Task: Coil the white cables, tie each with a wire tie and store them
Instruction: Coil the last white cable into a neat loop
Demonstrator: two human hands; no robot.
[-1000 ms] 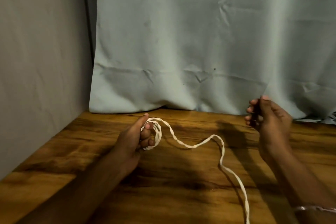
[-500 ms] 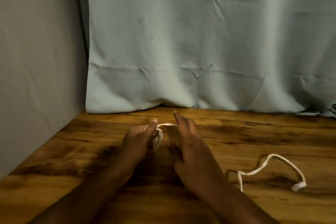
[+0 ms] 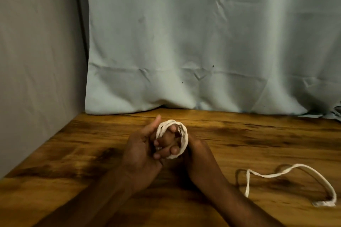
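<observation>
Coiling step, mid-wind. My left hand [image 3: 142, 150] holds the small coil of flat white cable [image 3: 172, 137] with its fingers curled through the loops and the thumb standing up beside it. My right hand [image 3: 193, 150] is tucked against the far side of the coil; its fingers are hidden behind the loops, so I cannot tell whether it is gripping the cable or only steadying it. The coil is held just above the brown wooden desk [image 3: 73, 153], near its middle.

The unwound tail of the cable [image 3: 287, 171] lies on the desk well to the right of the coil, ending in a small white plug [image 3: 323, 204] near the frame's right edge. How the tail joins the coil is hidden behind my right forearm.

Technique note: keep each new turn the same size as those already on the left fingers and lay the flat cable without twist. Pull slack in gently so the plug does not snag or whip. I judge a short free end should be left for the tie. No wire tie in view.

Change from half a second ago: the coil has more turns and looks rounder. The right hand, then flat-fingered beside the coil, has closed in against it. The tail remains in a similar curve right of the coil.
</observation>
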